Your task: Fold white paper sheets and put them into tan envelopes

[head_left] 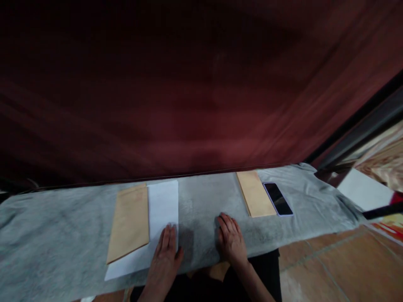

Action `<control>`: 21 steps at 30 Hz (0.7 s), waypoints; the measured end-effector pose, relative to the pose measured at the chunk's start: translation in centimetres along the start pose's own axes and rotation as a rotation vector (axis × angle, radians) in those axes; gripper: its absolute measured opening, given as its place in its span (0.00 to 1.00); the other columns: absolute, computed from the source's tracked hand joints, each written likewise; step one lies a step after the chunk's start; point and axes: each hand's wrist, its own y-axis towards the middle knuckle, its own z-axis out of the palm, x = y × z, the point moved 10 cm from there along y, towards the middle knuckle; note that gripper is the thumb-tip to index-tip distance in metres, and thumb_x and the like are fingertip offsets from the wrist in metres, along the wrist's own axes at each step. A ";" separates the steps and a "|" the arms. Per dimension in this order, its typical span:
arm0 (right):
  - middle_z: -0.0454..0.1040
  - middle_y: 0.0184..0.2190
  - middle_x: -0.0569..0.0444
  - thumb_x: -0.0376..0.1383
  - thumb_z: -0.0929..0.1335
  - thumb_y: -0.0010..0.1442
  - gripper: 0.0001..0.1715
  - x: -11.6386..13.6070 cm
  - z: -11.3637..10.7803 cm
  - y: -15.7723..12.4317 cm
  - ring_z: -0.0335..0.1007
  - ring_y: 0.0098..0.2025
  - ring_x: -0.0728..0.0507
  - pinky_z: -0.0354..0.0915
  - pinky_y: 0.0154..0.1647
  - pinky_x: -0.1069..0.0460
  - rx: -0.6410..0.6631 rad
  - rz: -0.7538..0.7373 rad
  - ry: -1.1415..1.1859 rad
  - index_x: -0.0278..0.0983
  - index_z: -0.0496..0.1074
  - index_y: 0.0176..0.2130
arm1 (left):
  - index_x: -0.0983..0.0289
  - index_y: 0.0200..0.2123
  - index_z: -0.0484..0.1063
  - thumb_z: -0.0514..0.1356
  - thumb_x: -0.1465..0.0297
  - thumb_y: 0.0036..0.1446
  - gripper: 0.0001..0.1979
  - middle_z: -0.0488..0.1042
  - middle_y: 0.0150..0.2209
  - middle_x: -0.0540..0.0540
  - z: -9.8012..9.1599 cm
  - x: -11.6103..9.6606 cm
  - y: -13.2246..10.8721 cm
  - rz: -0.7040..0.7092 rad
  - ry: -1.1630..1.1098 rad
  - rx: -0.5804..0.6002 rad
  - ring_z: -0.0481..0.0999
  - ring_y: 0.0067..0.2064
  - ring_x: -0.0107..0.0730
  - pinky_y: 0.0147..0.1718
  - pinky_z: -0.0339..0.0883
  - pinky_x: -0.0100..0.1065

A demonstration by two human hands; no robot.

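Note:
My left hand (164, 260) lies flat, fingers stretched out, on the lower right part of some white paper (163, 205). A tan paper envelope (130, 220) rests on that paper and covers much of its left side. My right hand (232, 241) is set down on the grey cloth, palm down with its fingers loosely extended and nothing visible in it. Beyond it and to the right, apart from the fingers, is a tan stack that looks like envelopes (256, 195). A phone (278, 199) with a dark screen and a pale purple edge lies close beside the stack.
Grey cloth (208, 197) covers the narrow table, whose near edge runs just in front of my lap. A dark red fabric wall (195, 117) rises behind it. At the right are a dark frame bar, a white panel (365, 188) and tiled floor (340, 264).

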 end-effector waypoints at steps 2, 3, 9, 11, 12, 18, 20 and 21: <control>0.67 0.63 0.46 0.31 0.59 0.67 0.28 0.0 0.1 0.0 0.62 0.65 0.38 0.58 0.67 0.38 0.011 -0.004 -0.006 0.39 0.63 0.65 | 0.70 0.65 0.59 0.50 0.71 0.62 0.28 0.72 0.59 0.68 -0.4 -0.1 -0.3 -0.037 0.014 0.019 0.72 0.60 0.47 0.52 0.72 0.45; 0.67 0.63 0.46 0.31 0.59 0.67 0.28 0.1 0.1 0.0 0.63 0.65 0.38 0.58 0.67 0.38 0.013 -0.004 -0.008 0.38 0.63 0.64 | 0.69 0.62 0.64 0.49 0.73 0.61 0.26 0.74 0.57 0.66 -0.5 0.0 -0.3 -0.059 0.007 0.043 0.74 0.58 0.45 0.52 0.73 0.43; 0.69 0.61 0.45 0.30 0.60 0.67 0.26 -0.1 -0.1 0.3 0.63 0.64 0.38 0.59 0.66 0.38 -0.006 0.002 0.034 0.38 0.66 0.62 | 0.62 0.40 0.79 0.48 0.66 0.66 0.18 0.83 0.35 0.56 -1.2 3.3 1.1 -0.216 -0.145 0.160 0.82 0.31 0.36 0.28 0.74 0.32; 0.70 0.60 0.45 0.29 0.60 0.65 0.25 -0.4 -0.3 0.5 0.65 0.62 0.38 0.61 0.65 0.38 -0.024 0.021 0.090 0.39 0.69 0.59 | 0.60 0.36 0.79 0.49 0.61 0.66 0.20 0.82 0.29 0.54 -2.6 5.6 1.9 -0.318 -0.183 0.110 0.81 0.27 0.37 0.24 0.71 0.33; 0.72 0.58 0.45 0.29 0.61 0.65 0.24 -0.6 -0.4 0.6 0.66 0.61 0.38 0.62 0.63 0.37 -0.034 0.042 0.131 0.39 0.71 0.58 | 0.60 0.34 0.79 0.49 0.58 0.66 0.21 0.82 0.28 0.54 -3.4 6.6 2.2 -0.363 -0.215 0.072 0.81 0.27 0.39 0.24 0.71 0.34; 0.78 0.46 0.47 0.36 0.60 0.66 0.18 1.3 2.5 3.3 0.76 0.48 0.40 0.72 0.52 0.44 0.074 0.267 0.675 0.39 0.75 0.49 | 0.60 0.33 0.76 0.51 0.48 0.62 0.24 0.80 0.27 0.52 -5.0 7.4 3.4 -0.475 -0.511 -0.031 0.81 0.29 0.39 0.30 0.74 0.36; 0.79 0.38 0.49 0.42 0.59 0.68 0.18 3.1 5.3 4.5 0.77 0.37 0.42 0.74 0.37 0.48 0.195 0.421 0.879 0.39 0.75 0.46 | 0.60 0.32 0.76 0.51 0.47 0.62 0.25 0.81 0.30 0.54 -4.9 6.3 3.4 -0.437 -0.523 -0.062 0.82 0.32 0.39 0.32 0.75 0.36; 0.79 0.36 0.50 0.44 0.59 0.69 0.20 4.4 6.7 5.1 0.76 0.33 0.44 0.73 0.33 0.50 0.265 0.472 0.956 0.39 0.74 0.46 | 0.60 0.32 0.75 0.50 0.48 0.63 0.25 0.81 0.31 0.54 -5.0 5.8 3.3 -0.409 -0.512 -0.088 0.82 0.33 0.39 0.33 0.75 0.37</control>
